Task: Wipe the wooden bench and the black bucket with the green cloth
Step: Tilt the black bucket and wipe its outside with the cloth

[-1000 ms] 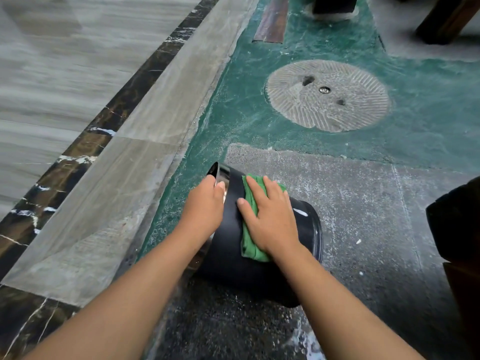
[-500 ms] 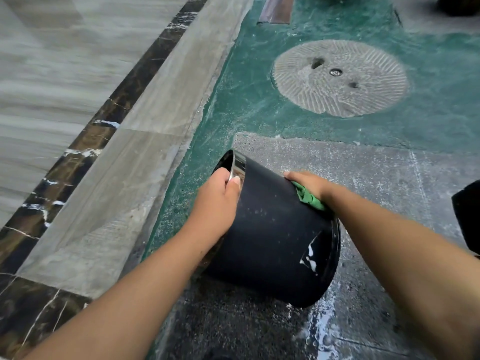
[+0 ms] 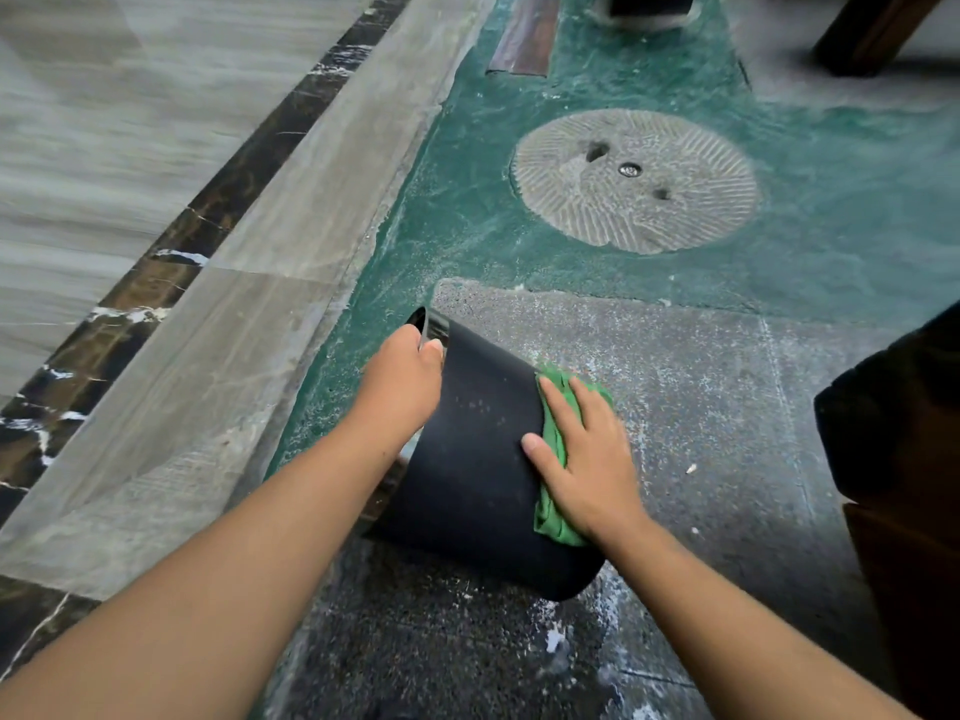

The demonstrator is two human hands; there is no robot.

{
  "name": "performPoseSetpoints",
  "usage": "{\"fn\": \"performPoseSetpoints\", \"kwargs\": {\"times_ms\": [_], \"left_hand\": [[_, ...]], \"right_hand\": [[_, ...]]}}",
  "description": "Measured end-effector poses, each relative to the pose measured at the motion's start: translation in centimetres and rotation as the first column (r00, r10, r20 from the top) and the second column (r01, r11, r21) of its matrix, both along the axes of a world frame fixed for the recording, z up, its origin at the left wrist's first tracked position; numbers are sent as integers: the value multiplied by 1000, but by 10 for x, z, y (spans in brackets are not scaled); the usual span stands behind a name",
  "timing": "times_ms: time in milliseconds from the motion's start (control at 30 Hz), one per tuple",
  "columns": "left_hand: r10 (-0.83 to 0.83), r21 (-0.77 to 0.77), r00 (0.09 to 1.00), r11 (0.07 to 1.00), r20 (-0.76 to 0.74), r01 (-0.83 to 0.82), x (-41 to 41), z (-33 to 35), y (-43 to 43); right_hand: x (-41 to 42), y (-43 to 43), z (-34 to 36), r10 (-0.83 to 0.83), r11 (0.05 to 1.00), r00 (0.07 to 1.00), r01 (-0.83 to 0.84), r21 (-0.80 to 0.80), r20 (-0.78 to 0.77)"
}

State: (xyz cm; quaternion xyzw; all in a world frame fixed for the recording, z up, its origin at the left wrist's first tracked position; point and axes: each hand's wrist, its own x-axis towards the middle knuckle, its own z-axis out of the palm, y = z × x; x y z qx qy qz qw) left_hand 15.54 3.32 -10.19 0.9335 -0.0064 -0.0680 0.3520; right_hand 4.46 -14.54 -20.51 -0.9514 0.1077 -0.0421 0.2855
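1. The black bucket (image 3: 478, 459) lies tipped on its side on the floor (image 3: 727, 433), its open mouth pointing away from the person and its base nearest them.
2. The green cloth (image 3: 556, 444) is spread against the bucket's curved side, pressed there under the right hand (image 3: 587, 459); cloth edges show past the fingertips and below the heel of the palm.
3. That right hand lies flat, fingers splayed, thumb resting directly on the black plastic; it presses the cloth rather than gripping it.
4. The left hand (image 3: 402, 387) is curled over the bucket's rim, on the far side of the bucket from the right hand, fingers hooked inside.
5. Beyond both hands, a round ribbed stone disc (image 3: 636, 181) sits flush in the green-painted ground.
6. Out past the left hand runs a pale stone kerb (image 3: 249, 324) with a dark marble strip (image 3: 156, 272) beside it.
7. To the outer side of the right hand stands something dark at the frame edge; I cannot tell what it is.
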Motion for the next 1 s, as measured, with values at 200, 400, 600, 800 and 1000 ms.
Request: {"fn": "performPoseSetpoints", "kwargs": {"times_ms": [200,400,600,800,1000], "left_hand": [[-13,31,1000,999,-17,14,3,4,-12],[-38,49,999,998,-8,38,5,4,-17],[-68,75,996,995,51,64,-7,1,-12],[-92,126,988,989,122,77,-12,-7,2],[-122,127,983,986,136,105,-13,-9,11]], "right_hand": [[-86,51,-34,-45,996,993,53,-71,107],[-121,85,-56,-78,989,990,92,-113,120],[-114,70,-51,-93,994,986,100,-42,139],[-40,16,-21,-179,984,982,177,34,65],[39,-36,-6,-4,982,991,29,188,-133]]}}
